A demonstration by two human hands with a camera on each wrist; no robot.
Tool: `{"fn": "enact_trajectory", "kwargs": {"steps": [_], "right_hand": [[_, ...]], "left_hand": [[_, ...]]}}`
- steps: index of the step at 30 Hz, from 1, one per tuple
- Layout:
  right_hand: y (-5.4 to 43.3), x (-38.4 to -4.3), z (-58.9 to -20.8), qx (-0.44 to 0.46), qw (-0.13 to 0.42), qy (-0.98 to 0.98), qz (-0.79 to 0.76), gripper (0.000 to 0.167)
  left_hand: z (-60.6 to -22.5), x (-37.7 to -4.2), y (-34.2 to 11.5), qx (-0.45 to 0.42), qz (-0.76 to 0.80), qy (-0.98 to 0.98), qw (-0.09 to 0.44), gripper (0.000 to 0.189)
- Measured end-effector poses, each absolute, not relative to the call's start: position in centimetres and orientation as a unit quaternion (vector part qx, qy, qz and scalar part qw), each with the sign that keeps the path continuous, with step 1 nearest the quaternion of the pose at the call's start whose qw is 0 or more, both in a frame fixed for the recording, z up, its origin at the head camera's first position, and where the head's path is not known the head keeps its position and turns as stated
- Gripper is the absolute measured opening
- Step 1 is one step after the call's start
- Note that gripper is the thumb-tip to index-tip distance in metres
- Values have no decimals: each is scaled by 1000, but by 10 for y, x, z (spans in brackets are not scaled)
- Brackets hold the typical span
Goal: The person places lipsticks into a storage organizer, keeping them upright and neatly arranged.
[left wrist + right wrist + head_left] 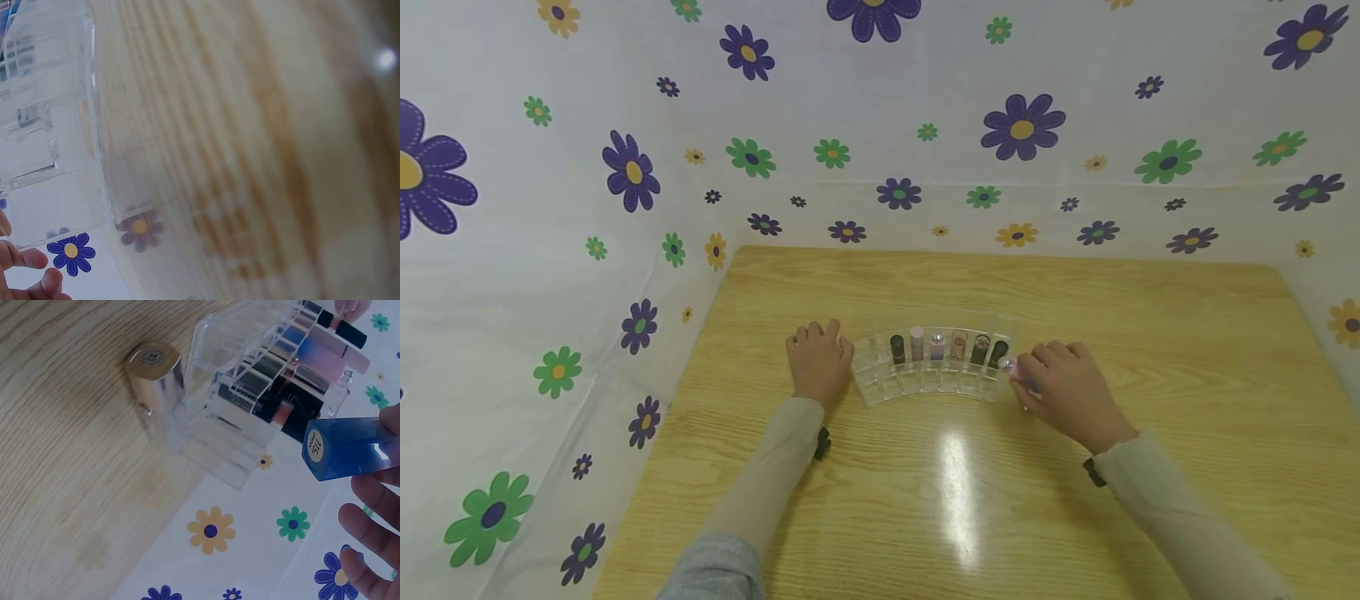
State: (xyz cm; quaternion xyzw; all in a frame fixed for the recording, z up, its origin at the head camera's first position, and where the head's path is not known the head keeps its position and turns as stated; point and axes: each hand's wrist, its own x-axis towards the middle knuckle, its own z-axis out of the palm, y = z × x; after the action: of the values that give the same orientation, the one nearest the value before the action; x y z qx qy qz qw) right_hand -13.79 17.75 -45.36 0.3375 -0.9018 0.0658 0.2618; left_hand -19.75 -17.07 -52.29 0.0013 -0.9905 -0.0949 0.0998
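My right hand (1067,392) pinches a lipstick tube (350,450) with a blue base and pink upper part, just off the right end of a clear, curved lipstick organizer (868,390). In the right wrist view, the tube's labelled blue end faces the camera, above the organizer. Several lipsticks stand in the organizer's back row, among them a black tube (898,350) and a pale pink one (917,343). My left hand (820,362) is at the organizer's left end, fingers loosely bent; in the left wrist view its fingertips are near the corner. Whether they touch is unclear.
A gold-and-silver tube (156,378) stands on the wooden table (880,500) beside the organizer's right end, mostly hidden by my right hand in the head view. A white flowered cloth (955,75) hangs around the table's back and sides.
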Motion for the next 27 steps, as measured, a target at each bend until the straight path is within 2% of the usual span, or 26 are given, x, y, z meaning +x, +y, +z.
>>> {"fn": "enact_trajectory", "kwargs": {"steps": [11,27], "right_hand": [[159,-133,-453,384,306,-866,94,18],[114,-132,-462,365,313,-859,174,15]], "left_hand": [[-523,-197,-171,-2,-98,-990,103,34],[-521,-197,-171,-2,-97,-990,99,33]]}}
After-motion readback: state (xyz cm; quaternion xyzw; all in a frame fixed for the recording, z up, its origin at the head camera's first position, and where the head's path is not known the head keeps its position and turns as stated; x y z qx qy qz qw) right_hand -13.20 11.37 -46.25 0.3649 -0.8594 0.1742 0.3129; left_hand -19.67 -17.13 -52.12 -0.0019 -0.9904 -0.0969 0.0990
